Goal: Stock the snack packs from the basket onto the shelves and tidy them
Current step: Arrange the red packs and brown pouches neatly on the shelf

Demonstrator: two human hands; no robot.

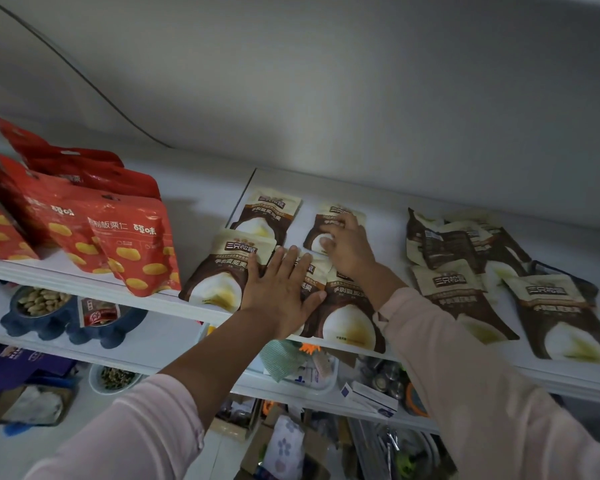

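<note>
Brown-and-cream snack packs [347, 317] are lying flat on the top shelf [201, 216]. The left hand [279, 292] is pressing one, fingers spread; the right hand [349, 245], fingers bent, is touching a rear pack [329, 220]. Red packs [132, 244] are standing at the left.

I see red packs [132, 244] with yellow blobs and white lettering, left. Brown-and-cream packs [219, 271] mid-shelf, each with a white oval and a yellowish smear, dark logo panel on cream top. More of the same brown/cream in the right pile [465, 289]. Shelf [84, 282] white, wall [361, 98] grey-white. My sleeves [482, 393] pale pink. Below: dark blue tray [49, 327], tan nuts [44, 301], green-striped cloth [279, 358], white floral bag [286, 445], purple box [11, 365].
</note>
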